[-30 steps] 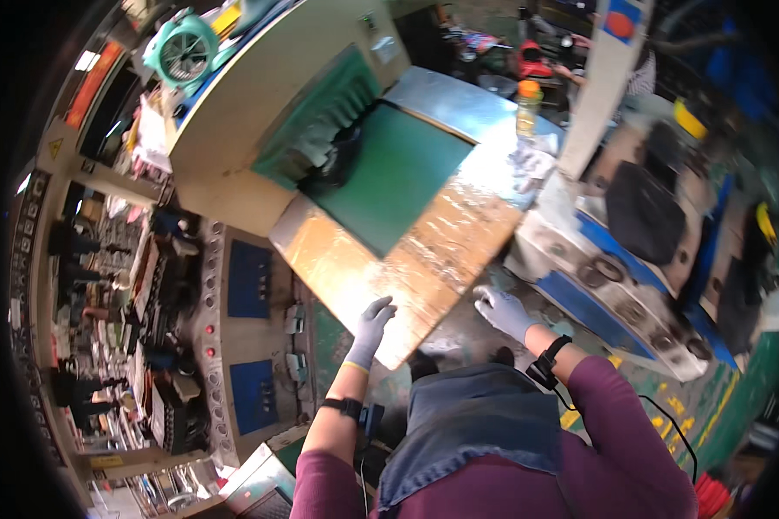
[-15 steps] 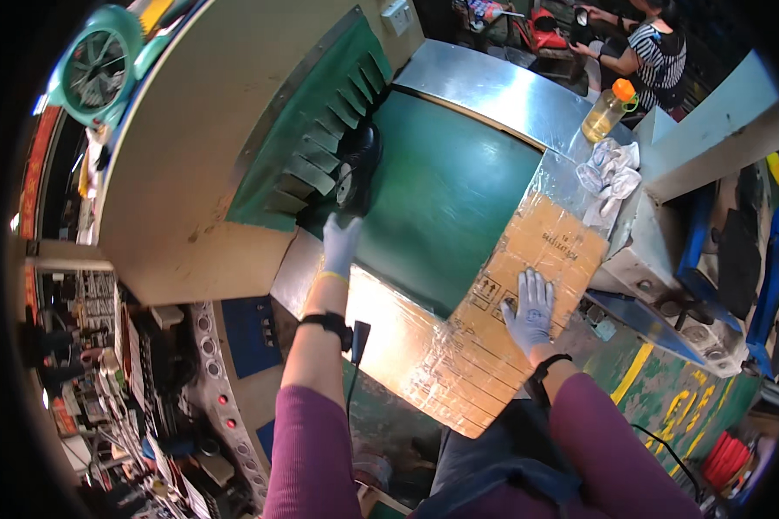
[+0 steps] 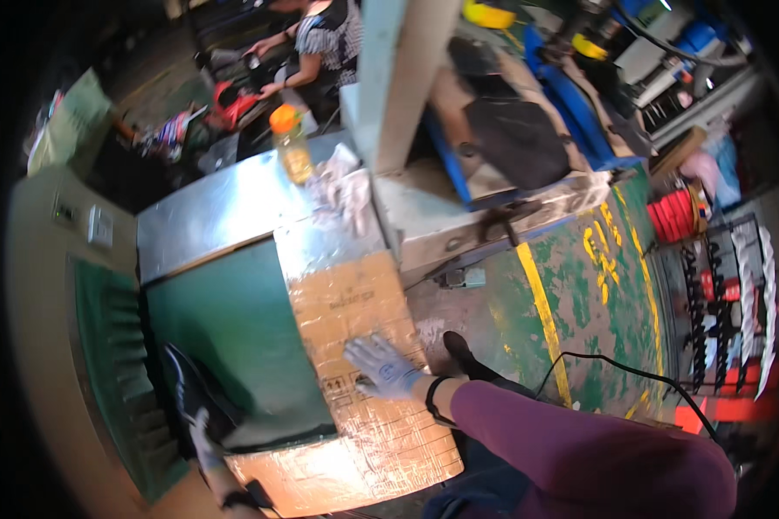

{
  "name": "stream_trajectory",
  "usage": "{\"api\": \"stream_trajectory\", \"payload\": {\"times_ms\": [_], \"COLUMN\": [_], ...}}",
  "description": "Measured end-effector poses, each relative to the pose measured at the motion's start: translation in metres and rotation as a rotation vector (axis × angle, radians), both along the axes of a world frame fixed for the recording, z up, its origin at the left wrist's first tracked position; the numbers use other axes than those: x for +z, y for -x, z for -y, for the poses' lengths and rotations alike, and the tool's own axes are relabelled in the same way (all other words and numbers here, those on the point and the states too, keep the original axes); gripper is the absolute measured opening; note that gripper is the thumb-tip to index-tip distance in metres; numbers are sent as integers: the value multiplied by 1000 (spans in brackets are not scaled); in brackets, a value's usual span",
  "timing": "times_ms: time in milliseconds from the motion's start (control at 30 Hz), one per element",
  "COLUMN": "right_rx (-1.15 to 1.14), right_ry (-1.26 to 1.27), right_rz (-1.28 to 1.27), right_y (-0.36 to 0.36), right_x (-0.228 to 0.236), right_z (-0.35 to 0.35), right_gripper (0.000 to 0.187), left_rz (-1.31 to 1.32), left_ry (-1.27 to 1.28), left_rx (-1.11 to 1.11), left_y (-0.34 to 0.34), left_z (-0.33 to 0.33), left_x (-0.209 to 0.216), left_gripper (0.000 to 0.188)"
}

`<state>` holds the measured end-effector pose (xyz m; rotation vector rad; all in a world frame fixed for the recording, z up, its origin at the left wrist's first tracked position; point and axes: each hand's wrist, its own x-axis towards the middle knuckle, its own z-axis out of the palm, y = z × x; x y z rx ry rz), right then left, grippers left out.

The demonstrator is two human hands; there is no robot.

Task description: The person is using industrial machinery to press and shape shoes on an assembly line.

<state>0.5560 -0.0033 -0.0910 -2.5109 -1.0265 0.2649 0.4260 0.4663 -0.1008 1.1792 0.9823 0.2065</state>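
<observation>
Black shoe (image 3: 202, 391) blurred, ptly behind L hand (image 3: 205, 443), can't tell grip; R hand (image 3: 384, 369) spread on cardboard (image 3: 355, 303).

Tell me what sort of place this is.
Probably a factory floor, perhaps one that makes shoes: what looks like a black shoe lies on a green work surface beside a row of green flaps, and yellow lines mark the worn green floor.

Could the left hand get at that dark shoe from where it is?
Very likely yes: the left hand is right by the near end of the dark shoe, with nothing visible between them. The green flaps hang to one side. Blur hides whether hand and shoe touch.
</observation>
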Motion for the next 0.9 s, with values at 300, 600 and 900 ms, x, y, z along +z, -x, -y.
{"api": "stream_trajectory", "payload": {"times_ms": [300,600,900], "right_rx": [330,-195,-353], "right_ry": [-466,-393,-604], "right_rz": [110,269,255], "right_y": [1,-110,-257], "right_x": [23,265,242], "right_z": [132,313,305], "right_gripper": [54,84,97], "left_rz": [408,342,102], "left_ry": [57,-52,-500], "left_rx": [-548,-701,-550], "left_y": [-79,-293,-439], "left_z": [340,573,652], "left_x": [210,295,274], "left_gripper": [74,50,86]}}
